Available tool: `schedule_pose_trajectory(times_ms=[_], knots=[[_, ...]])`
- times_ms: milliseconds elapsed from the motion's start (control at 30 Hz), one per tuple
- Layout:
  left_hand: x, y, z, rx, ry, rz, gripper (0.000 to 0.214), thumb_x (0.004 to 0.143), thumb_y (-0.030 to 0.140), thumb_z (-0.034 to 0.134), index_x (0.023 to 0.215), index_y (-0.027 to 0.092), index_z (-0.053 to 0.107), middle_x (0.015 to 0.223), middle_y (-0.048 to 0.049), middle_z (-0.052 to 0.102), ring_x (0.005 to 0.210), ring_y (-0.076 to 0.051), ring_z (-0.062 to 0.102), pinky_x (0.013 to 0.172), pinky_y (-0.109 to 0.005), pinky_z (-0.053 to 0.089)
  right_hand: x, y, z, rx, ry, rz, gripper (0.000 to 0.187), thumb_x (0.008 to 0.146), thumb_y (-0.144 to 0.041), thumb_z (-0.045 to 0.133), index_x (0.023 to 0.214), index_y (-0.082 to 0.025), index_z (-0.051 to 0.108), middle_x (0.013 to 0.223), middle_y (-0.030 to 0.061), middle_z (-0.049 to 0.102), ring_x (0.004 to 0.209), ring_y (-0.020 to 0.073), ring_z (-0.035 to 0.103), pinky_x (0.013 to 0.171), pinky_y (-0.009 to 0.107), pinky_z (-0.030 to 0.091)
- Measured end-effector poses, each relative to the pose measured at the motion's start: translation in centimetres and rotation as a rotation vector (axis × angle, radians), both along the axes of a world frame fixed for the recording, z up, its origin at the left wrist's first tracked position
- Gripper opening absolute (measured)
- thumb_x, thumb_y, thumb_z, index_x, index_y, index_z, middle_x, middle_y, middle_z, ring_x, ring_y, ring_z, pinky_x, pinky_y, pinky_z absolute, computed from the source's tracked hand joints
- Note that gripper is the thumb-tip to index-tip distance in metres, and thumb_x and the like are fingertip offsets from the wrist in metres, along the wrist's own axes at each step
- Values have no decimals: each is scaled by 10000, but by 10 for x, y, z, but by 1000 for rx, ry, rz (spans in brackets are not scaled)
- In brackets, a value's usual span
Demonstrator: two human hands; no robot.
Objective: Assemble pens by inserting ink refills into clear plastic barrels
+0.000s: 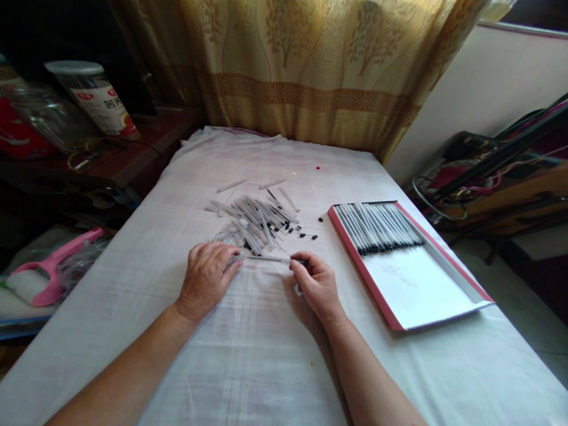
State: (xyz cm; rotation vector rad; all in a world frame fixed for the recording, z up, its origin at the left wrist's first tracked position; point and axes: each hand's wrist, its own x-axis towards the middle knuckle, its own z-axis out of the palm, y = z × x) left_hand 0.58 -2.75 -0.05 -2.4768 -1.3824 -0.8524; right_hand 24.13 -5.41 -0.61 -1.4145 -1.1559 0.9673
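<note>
Between my two hands a slim translucent pen [268, 258] stretches level, just in front of a loose heap. My left hand [206, 278] pinches its left end, where a greyish clear piece shows at the fingertips. At the other end, my right hand [317, 287] is closed around a dark part of the pen, largely covered by the fingers. Clear pen barrels [252, 216] lie jumbled beyond my hands, with dark thin pieces among them. Several small black caps [302, 235] are scattered on the heap's right side.
To the right, a shallow red-edged box lid [377, 296] holds a row of black-ended pens [377, 228]. A white cloth [222, 367] covers the table. A lidded jar [100, 100] stands on a dark shelf at left, above a pink tape dispenser [48, 269]. Curtains hang behind.
</note>
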Motion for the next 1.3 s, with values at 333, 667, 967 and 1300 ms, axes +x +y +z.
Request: schedule_pose_trajectory(times_ms=[333,667,967,1300], knots=[[-2,0,-4,-41,-5,-3,196,975,334,496,1000,192,628,929,-71,714,933,-255,637,920,-435,379,1,0,5,14,-11,-6,227,757,-389,638,828,-179,690,634,6,641,468,116,519,427,227,399],[3,-4,0,-110,-68,-204,191,979,287,507,1065,216,662,896,-32,744,868,-195,652,942,-416,406,19,-1,10,-14,-231,313,240,824,-348,625,955,-209,771,839,48,775,749,204,703,696,313,547],[9,-10,2,-79,-110,-332,184,948,199,557,1093,200,670,898,-47,744,851,-196,645,844,-382,486,27,-1,14,68,-443,466,195,886,-314,603,921,-260,787,870,32,782,784,200,707,728,290,522],[10,-12,3,-33,-115,-371,199,922,149,578,1099,189,659,890,-56,735,846,-199,635,837,-375,501,25,1,12,79,-413,489,200,888,-316,597,886,-237,780,826,25,767,731,175,679,707,271,505]])
